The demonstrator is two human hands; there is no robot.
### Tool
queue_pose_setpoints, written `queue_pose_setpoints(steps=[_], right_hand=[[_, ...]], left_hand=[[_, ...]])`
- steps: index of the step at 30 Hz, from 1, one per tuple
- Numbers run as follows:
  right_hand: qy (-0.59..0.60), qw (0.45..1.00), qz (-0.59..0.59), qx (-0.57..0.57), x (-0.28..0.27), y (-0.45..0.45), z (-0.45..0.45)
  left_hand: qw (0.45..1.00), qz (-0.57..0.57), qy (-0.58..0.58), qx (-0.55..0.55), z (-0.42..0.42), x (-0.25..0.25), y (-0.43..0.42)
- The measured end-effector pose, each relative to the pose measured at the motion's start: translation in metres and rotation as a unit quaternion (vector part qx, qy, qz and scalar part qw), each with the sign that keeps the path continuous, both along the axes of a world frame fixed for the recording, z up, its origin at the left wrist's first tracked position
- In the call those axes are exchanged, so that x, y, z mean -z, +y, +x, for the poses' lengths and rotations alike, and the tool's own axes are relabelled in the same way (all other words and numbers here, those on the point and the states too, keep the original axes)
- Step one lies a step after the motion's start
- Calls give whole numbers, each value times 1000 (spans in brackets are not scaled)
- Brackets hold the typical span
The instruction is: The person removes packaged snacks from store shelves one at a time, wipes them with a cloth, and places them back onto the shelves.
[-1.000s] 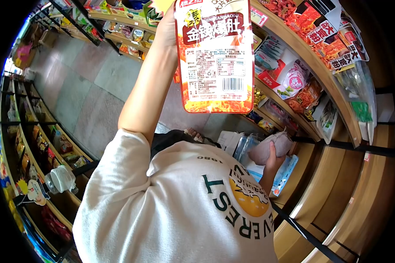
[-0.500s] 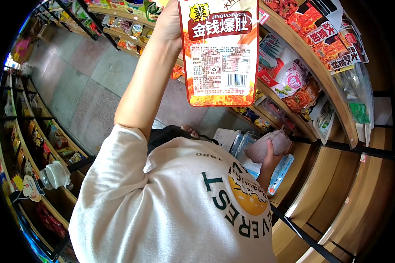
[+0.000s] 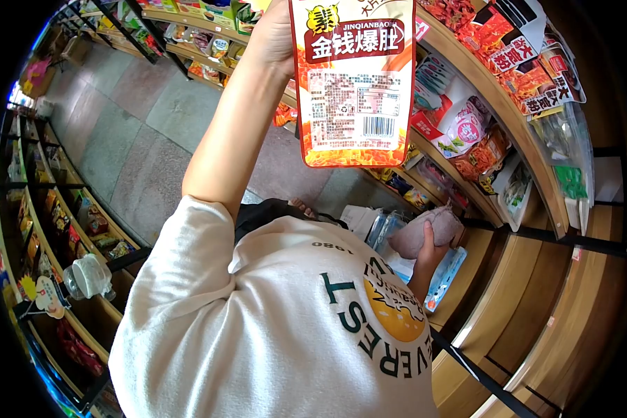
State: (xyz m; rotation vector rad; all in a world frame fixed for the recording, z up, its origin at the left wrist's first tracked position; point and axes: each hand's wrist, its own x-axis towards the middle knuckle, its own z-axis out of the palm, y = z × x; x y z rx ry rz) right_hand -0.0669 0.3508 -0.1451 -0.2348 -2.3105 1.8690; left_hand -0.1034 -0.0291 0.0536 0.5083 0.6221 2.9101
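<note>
A red and white food packet (image 3: pixel 352 90) with Chinese lettering, a text panel and a barcode hangs upright at the top centre. My left hand (image 3: pixel 274 40) grips its left upper side, with the fingers mostly hidden behind the packet and the frame edge. Lower right, my right hand (image 3: pixel 428 249) is closed round a crumpled greyish-pink cloth (image 3: pixel 415 233), its thumb lying over it. Beneath that cloth are blue-and-white flat packs (image 3: pixel 447 279) near the lower shelf.
Curved wooden shelves (image 3: pixel 536 279) stand at the right, with red packets (image 3: pixel 481 164) above. Snack shelves (image 3: pixel 70 223) line the left, where a clear plastic jar (image 3: pixel 89 277) sticks out. Grey floor tiles (image 3: pixel 153 139) lie between. My white shirt (image 3: pixel 258 334) fills the bottom centre.
The packet and my left hand have shifted slightly right and up in view, and the glare on the packet has lessened. My right hand still holds the cloth, almost unmoved.
</note>
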Motion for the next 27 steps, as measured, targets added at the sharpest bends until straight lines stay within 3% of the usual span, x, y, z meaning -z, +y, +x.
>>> queue_pose_setpoints(steps=[20, 25, 27], right_hand=[[12, 1000, 6, 3, -7, -13, -4], [-12, 1000, 15, 9, -1, -9, -7], [-19, 1000, 8, 7, -5, -12, -7]], left_hand=[[1000, 3, 12, 1, -3, 5, -12], [992, 16, 97, -85, -6, 10, -12], [992, 19, 75, -97, -5, 10, -12]])
